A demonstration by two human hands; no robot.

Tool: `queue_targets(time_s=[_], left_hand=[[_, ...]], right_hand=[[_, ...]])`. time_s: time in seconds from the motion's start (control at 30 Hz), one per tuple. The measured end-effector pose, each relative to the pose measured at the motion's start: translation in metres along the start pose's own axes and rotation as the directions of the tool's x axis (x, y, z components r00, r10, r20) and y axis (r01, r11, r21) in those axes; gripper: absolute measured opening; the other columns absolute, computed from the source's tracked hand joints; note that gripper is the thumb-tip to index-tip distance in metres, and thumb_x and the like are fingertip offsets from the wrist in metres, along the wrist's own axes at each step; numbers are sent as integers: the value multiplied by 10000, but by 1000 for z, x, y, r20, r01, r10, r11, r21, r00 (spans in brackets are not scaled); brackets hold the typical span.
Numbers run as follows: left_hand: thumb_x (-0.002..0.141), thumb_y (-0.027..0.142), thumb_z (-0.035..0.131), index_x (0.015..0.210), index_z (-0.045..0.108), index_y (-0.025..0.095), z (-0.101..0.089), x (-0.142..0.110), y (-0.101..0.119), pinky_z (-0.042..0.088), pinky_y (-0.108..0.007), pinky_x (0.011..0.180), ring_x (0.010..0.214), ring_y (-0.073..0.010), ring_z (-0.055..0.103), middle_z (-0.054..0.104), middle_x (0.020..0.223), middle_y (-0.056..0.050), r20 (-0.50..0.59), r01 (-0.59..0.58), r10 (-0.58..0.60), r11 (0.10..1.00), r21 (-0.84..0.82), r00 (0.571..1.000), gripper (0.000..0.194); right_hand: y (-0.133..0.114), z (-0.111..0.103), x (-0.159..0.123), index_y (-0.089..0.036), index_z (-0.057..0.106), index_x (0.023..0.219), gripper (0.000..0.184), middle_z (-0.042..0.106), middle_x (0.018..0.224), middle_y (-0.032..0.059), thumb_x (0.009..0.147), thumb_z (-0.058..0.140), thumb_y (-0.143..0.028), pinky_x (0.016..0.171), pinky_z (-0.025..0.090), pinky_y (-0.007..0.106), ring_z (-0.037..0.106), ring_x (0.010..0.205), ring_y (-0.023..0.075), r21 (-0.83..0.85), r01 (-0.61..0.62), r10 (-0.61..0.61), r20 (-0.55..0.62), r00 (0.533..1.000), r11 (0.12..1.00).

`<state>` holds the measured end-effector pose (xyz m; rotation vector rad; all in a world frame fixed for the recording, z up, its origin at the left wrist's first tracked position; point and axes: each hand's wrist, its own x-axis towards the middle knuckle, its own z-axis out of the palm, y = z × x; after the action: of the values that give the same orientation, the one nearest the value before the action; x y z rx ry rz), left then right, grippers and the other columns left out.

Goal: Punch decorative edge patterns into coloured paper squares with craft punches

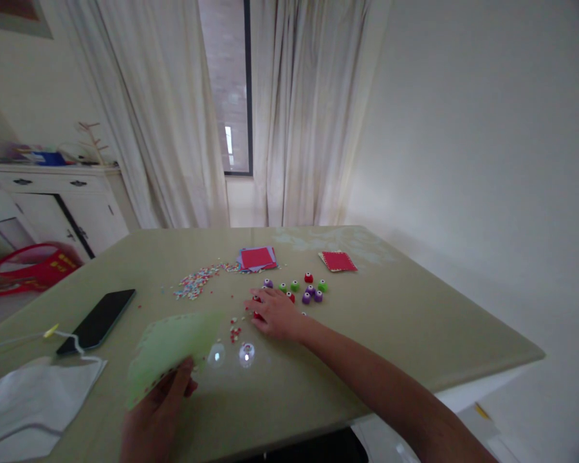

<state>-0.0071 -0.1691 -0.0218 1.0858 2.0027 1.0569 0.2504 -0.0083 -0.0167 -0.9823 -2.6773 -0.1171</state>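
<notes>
My left hand (166, 399) is closed on the lower edge of a light green card (174, 344) with small dots along its borders. The card is tilted up off the table and slightly blurred. Something small and red shows by those fingers, too unclear to name. My right hand (277, 313) lies low over a cluster of small red, green and purple pieces with white-and-dark tops, its fingers apart. Red pieces show under and beside these fingertips; whether one is gripped is hidden. Just beyond are a purple piece (318, 296) and a red piece (309, 278).
Scattered paper confetti (197, 281) lies near a stack of coloured cards (257, 258). Farther right is a red card (338, 261) with a dotted border. A phone (99, 321) and a white face mask (38, 405) lie at left. Small red bits (235, 333) dot the table (390, 321).
</notes>
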Motion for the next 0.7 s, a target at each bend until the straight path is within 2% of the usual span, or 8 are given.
queue_targets(time_s=[0.07,0.13,0.23,0.37,0.43,0.53,0.63,0.7], left_hand=[[643,802,560,677,728,264,-1,1,0,485,-537,1053,1027,-446,735,821,818,-121,-11,16,-16,1000,5,1000,565],[647,806,551,676,731,263,-1,0,0,496,-535,1038,1033,-446,734,821,825,-124,-6,14,-14,1000,14,1000,573],[678,802,551,632,703,271,0,1,-4,533,-520,978,967,-428,745,810,783,-116,-17,-26,26,999,39,1000,554],[758,775,575,638,704,278,0,3,-10,597,-438,833,834,-361,758,804,722,-88,-59,-110,112,993,44,992,527],[780,758,594,655,715,284,-1,4,-13,609,-399,782,796,-335,761,806,716,-72,-57,-162,163,986,33,985,505],[781,752,618,666,725,282,-1,6,-16,612,-386,769,780,-325,768,814,727,-68,-44,-179,180,984,19,983,495],[785,775,594,674,725,268,2,8,-20,611,-400,768,776,-336,772,816,730,-82,-57,-143,143,990,18,988,535],[784,779,593,665,717,264,4,9,-24,609,-403,746,766,-342,771,815,727,-90,-60,-121,123,992,27,991,543]], right_hand=[[3,5,4,-226,683,1349,333,639,1474,149,1065,564,-354,1154,443,476,614,1303,288,-10,-5,5,16,1000,1000],[7,10,8,-210,682,1343,316,667,1436,144,1073,532,-276,1161,441,462,614,1309,282,-18,-1,1,31,1000,1000],[15,15,11,-185,607,1449,424,634,1495,150,1034,532,-143,1190,419,446,584,1362,278,-31,8,-6,52,999,999],[21,20,14,-163,544,1516,498,597,1546,167,1024,514,-95,1192,421,446,572,1384,281,-38,-25,28,63,998,999],[23,21,17,-168,552,1507,472,603,1544,163,1046,479,-97,1184,428,444,588,1367,273,-38,-58,61,61,996,998],[23,18,24,-169,580,1471,418,620,1528,162,1074,455,-134,1183,422,472,600,1352,281,-34,-118,120,45,992,992],[22,6,29,-176,628,1406,354,650,1493,152,1066,543,-228,1167,430,476,607,1339,293,-17,-167,167,26,986,986],[23,-8,29,-189,610,1430,380,639,1508,138,1061,574,-274,1172,420,454,591,1358,280,-3,-194,194,2,981,981]])
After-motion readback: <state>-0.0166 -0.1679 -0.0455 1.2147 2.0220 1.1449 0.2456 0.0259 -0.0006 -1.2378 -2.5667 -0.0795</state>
